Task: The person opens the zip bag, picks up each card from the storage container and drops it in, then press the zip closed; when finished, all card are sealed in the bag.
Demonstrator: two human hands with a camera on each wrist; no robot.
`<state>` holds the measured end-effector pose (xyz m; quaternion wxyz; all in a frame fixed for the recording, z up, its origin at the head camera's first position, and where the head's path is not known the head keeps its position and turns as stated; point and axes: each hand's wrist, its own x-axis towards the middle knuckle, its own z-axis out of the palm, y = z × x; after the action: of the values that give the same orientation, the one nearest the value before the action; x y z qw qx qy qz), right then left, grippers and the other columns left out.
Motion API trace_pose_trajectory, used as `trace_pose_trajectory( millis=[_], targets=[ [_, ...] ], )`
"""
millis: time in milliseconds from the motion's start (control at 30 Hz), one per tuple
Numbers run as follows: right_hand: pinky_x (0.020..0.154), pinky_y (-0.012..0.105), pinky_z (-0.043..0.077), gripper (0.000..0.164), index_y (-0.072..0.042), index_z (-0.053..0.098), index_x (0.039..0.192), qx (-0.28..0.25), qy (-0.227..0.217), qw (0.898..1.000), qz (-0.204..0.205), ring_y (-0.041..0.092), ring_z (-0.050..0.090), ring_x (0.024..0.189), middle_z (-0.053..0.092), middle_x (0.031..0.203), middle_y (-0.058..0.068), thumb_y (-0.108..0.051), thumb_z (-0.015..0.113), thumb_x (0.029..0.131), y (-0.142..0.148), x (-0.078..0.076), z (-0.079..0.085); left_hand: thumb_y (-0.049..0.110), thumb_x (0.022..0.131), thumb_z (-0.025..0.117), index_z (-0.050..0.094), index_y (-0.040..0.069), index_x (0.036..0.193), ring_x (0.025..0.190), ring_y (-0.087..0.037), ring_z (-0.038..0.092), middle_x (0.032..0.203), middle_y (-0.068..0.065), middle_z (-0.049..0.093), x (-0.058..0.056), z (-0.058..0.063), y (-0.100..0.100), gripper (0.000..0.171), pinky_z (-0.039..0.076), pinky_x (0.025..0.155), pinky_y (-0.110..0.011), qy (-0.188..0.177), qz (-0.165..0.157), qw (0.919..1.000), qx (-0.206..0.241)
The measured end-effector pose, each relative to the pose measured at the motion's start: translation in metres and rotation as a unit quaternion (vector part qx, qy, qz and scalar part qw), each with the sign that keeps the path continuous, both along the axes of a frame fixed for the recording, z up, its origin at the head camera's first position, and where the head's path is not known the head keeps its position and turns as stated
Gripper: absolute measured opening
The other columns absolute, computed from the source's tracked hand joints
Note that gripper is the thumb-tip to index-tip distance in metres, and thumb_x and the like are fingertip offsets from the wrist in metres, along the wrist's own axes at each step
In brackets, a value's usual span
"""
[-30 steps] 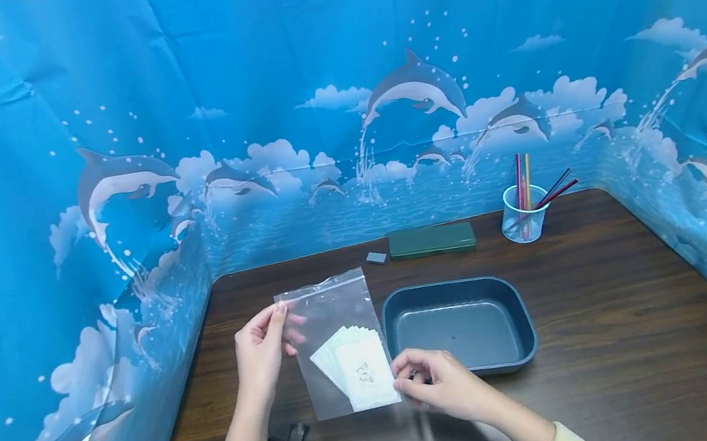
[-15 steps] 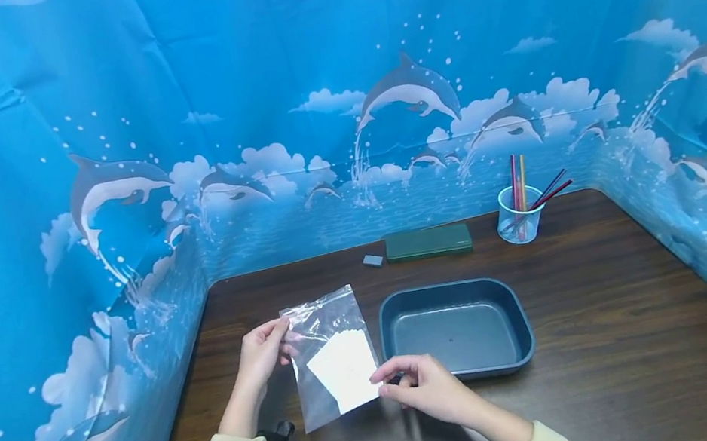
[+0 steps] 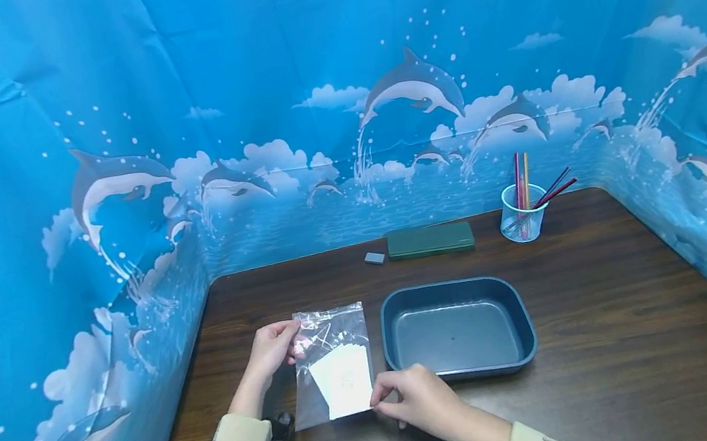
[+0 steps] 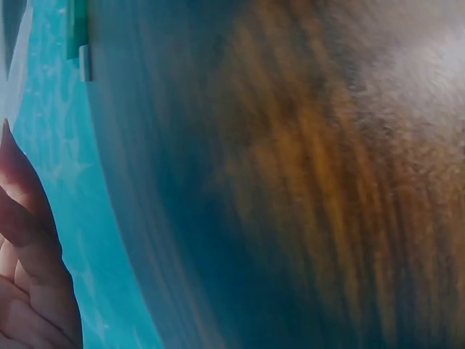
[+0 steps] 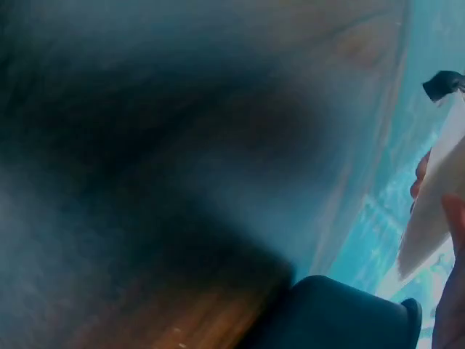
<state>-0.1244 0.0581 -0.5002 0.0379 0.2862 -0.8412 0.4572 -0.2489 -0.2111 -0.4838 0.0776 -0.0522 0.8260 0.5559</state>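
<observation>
A clear zip bag (image 3: 312,402) with several white cards (image 3: 343,382) inside is held up in front of the person, left of the tray. The left hand (image 3: 276,345) pinches its upper left edge, thumb in front and fingertips showing through the plastic. At the lower right corner, the right hand (image 3: 417,398) pinches the bag near the cards. The left wrist view catches only part of the left hand (image 4: 29,254) at its edge. In the right wrist view, the white cards (image 5: 432,211) appear beside the right fingers (image 5: 454,218).
A dark blue-grey tray (image 3: 453,335) sits just right of the bag on the brown wooden table (image 3: 613,304). Behind it lie a green case (image 3: 430,240) and a small grey block (image 3: 375,257). A mesh cup (image 3: 522,214) with several coloured sticks stands at the back right.
The bag has come lower and closer to the table, its top edge levelling out. Both hands have lowered with it and keep their hold.
</observation>
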Motion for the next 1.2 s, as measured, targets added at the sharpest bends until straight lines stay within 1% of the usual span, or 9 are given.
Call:
trace_pose_trajectory(
  millis=[100,200,367,433,600,733,900,1067,1200],
  targets=[
    [0.043,0.006,0.040,0.014,-0.022,0.065,0.079,0.053,0.022,0.998,0.006,-0.015,0.043,0.042,0.065,0.072,-0.017,-0.011,0.072,0.085,-0.002,0.001,-0.003,0.027,0.097,0.058,0.063,-0.007,0.116,0.050,-0.013,0.056,0.069,-0.006,0.060,-0.001,-0.006,0.002,0.039,0.051,0.047,-0.021,-0.001,0.000,0.9999,-0.013],
    [0.044,0.005,0.038,0.017,-0.023,0.061,0.077,0.103,0.058,0.993,0.004,-0.015,0.040,0.043,0.060,0.065,-0.019,-0.011,0.073,0.084,-0.003,0.000,-0.004,0.024,0.097,0.058,0.064,-0.009,0.115,0.049,-0.013,0.056,0.071,-0.008,0.061,-0.003,-0.009,0.003,0.038,0.050,0.045,-0.021,-0.001,0.003,0.9997,-0.024],
    [0.052,0.008,0.041,0.020,-0.024,0.061,0.074,0.176,0.095,0.980,-0.002,-0.011,0.047,0.056,0.057,0.065,-0.020,-0.014,0.077,0.080,-0.007,-0.005,0.000,0.020,0.097,0.057,0.065,-0.009,0.112,0.048,-0.013,0.055,0.071,-0.008,0.063,-0.006,-0.012,0.006,0.033,0.050,0.043,-0.022,0.004,0.000,0.9990,-0.045],
    [0.053,0.010,0.042,0.019,-0.024,0.062,0.072,0.203,0.103,0.974,-0.002,-0.009,0.050,0.060,0.058,0.066,-0.019,-0.014,0.078,0.077,-0.009,-0.007,0.003,0.018,0.097,0.057,0.065,-0.009,0.110,0.047,-0.012,0.054,0.072,-0.009,0.064,-0.008,-0.013,0.007,0.031,0.050,0.042,-0.022,0.007,-0.007,0.9985,-0.053],
    [0.049,0.011,0.040,0.021,-0.024,0.064,0.065,0.264,0.099,0.959,0.012,-0.004,0.048,0.057,0.054,0.061,-0.018,-0.011,0.079,0.072,-0.014,-0.009,0.010,0.016,0.096,0.057,0.065,-0.011,0.107,0.046,-0.013,0.055,0.072,-0.011,0.068,-0.009,-0.016,0.010,0.030,0.050,0.041,-0.024,-0.003,-0.023,0.9977,-0.064],
    [0.048,0.012,0.040,0.020,-0.024,0.067,0.065,0.297,0.069,0.952,0.026,-0.002,0.048,0.055,0.055,0.059,-0.017,-0.012,0.081,0.071,-0.020,-0.009,0.011,0.016,0.095,0.058,0.065,-0.011,0.105,0.045,-0.013,0.056,0.069,-0.009,0.066,-0.007,-0.017,0.014,0.029,0.051,0.041,-0.024,-0.020,-0.025,0.9966,-0.075],
    [0.047,0.012,0.042,0.017,-0.021,0.068,0.065,0.311,0.046,0.949,0.022,-0.002,0.048,0.052,0.056,0.057,-0.014,-0.011,0.081,0.070,-0.026,-0.009,0.010,0.015,0.095,0.058,0.066,-0.012,0.102,0.045,-0.014,0.056,0.070,-0.011,0.065,-0.004,-0.019,0.013,0.029,0.054,0.044,-0.027,-0.032,-0.028,0.9949,-0.091],
    [0.045,0.014,0.043,0.017,-0.021,0.067,0.063,0.330,0.055,0.942,0.021,0.000,0.048,0.050,0.056,0.056,-0.012,-0.013,0.080,0.070,-0.027,-0.010,0.011,0.018,0.095,0.059,0.067,-0.008,0.102,0.048,-0.017,0.060,0.074,-0.011,0.063,-0.002,-0.020,0.012,0.029,0.056,0.047,-0.030,-0.034,-0.023,0.9921,-0.118],
    [0.046,0.015,0.044,0.017,-0.024,0.069,0.064,0.345,0.079,0.935,0.030,0.001,0.051,0.052,0.058,0.059,-0.014,-0.013,0.081,0.069,-0.026,-0.011,0.013,0.024,0.095,0.059,0.067,-0.003,0.105,0.051,-0.018,0.063,0.074,-0.008,0.066,0.000,-0.018,0.012,0.030,0.056,0.048,-0.030,-0.017,-0.025,0.9847,-0.172]
  ],
)
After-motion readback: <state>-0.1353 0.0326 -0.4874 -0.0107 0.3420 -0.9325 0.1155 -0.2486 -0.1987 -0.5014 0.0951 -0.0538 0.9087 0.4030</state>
